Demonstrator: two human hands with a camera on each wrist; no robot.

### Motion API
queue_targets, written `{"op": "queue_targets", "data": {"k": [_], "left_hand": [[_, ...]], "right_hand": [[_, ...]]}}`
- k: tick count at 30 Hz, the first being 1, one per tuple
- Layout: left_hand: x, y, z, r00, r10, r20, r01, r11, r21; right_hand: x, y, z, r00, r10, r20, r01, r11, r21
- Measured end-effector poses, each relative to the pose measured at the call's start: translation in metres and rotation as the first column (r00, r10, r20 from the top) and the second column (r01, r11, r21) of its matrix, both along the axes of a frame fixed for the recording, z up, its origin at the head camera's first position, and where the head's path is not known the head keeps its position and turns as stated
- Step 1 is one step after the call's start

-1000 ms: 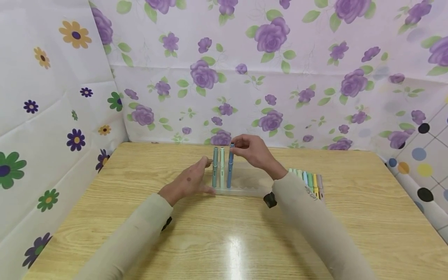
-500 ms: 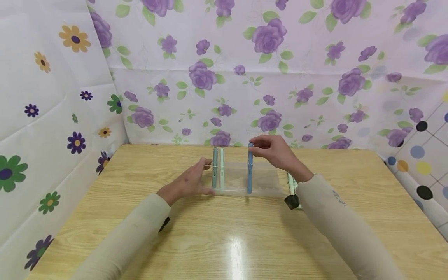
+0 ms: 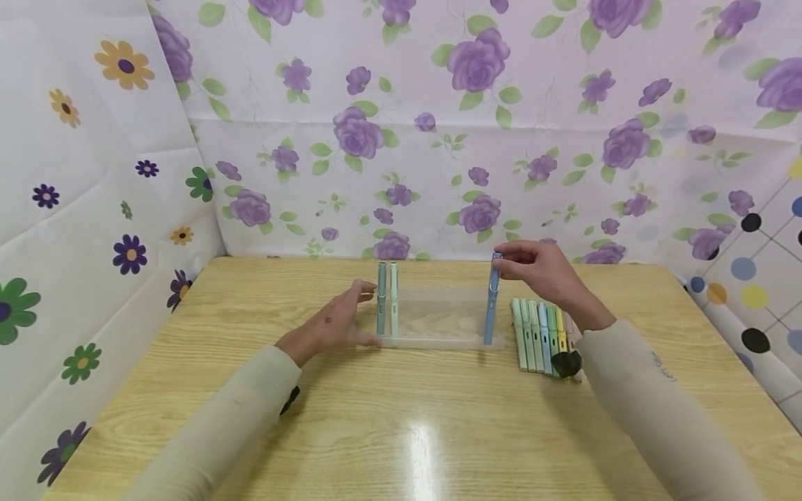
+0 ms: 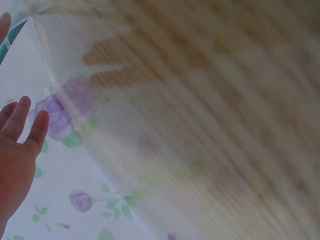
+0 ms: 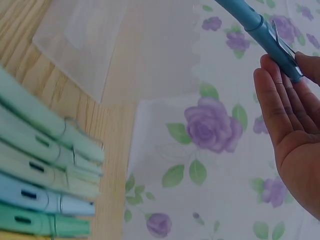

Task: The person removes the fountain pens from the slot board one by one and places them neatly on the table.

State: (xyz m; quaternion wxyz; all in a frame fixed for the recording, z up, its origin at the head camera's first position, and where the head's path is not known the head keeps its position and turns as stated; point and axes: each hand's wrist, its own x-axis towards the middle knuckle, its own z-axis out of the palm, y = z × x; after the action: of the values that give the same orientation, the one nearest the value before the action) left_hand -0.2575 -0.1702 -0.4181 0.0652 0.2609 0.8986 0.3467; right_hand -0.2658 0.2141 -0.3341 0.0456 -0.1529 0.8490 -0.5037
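A clear plastic pen stand is upright on the wooden table. In its left end stand a dark teal pen and a pale green pen. My left hand rests at that end, thumb by the front base; its visible fingers are straight. With thumb and fingertips, my right hand pinches the cap end of a blue pen, which shows teal in the right wrist view. This pen hangs nearly upright, tilted slightly, before the stand's right end. Whether it touches the stand, I cannot tell.
Right of the stand lies a row of several capped pens, in pale green, light blue, green, yellow and greyish tones. My right wrist's black camera covers some of them. A flowered cloth rises behind the table.
My right hand has carried the blue pen rightward along the stand, from beside the pale green pen to the right end. The row of pens shows more fully. My left hand stays put.
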Motion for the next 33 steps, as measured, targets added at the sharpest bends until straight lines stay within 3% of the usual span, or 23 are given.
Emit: {"op": "queue_targets", "data": {"k": [12, 33], "left_hand": [[0.000, -0.001, 0.002, 1.000, 0.010, -0.025, -0.010, 0.999, -0.031], [0.000, -0.001, 0.001, 1.000, 0.009, -0.027, -0.010, 1.000, -0.028]], "right_hand": [[0.006, 0.035, 0.003, 0.998, -0.057, 0.019, 0.056, 0.998, 0.018], [0.014, 0.096, -0.018, 0.990, -0.125, 0.066, 0.121, 0.991, 0.061]]}}
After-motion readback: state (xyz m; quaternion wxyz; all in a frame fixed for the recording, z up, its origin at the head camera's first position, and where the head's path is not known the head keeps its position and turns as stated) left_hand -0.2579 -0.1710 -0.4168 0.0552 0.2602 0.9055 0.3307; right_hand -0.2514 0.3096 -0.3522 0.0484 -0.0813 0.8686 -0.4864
